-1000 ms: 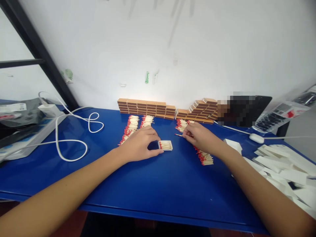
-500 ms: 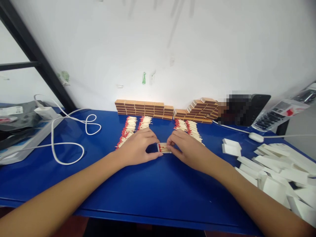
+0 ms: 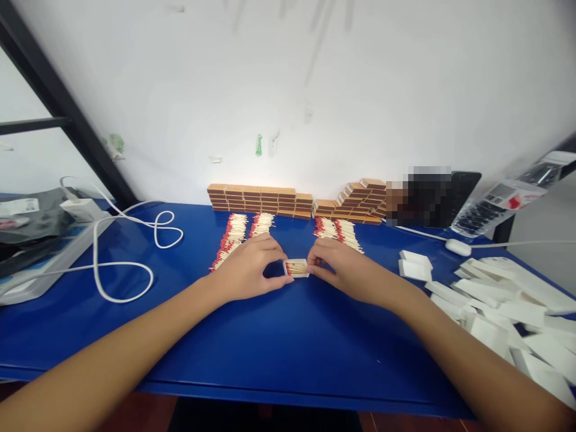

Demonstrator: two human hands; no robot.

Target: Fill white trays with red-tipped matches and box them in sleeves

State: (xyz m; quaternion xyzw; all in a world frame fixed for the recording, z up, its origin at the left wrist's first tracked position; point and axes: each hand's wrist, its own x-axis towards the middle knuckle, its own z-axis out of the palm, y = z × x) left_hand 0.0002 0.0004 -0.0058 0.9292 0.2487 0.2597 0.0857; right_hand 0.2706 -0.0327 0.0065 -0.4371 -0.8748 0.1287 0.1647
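Observation:
A small white matchbox tray (image 3: 296, 275) lies on the blue table between my hands, with red-headed matches (image 3: 296, 267) inside, heads mostly to the left. My left hand (image 3: 252, 267) grips its left end between thumb and fingers. At the right end, the thumb and fingers of my right hand (image 3: 344, 267) are drawn together against the tray's edge. Behind my left hand lie two rows of loose matches (image 3: 236, 228). Two more rows of matches (image 3: 324, 227) lie behind my right hand, which partly covers them.
Brown matchboxes (image 3: 261, 200) are stacked along the wall, with a second stepped stack (image 3: 355, 201) to their right. White empty trays (image 3: 504, 300) heap at the right. A plastic bottle (image 3: 499, 201), a phone (image 3: 463, 198) and white cables (image 3: 123, 264) edge the blue table (image 3: 270, 354).
My right fingers have drawn back from over the matches to the tray's right end, uncovering them. My left hand keeps its hold. The view has shifted slightly.

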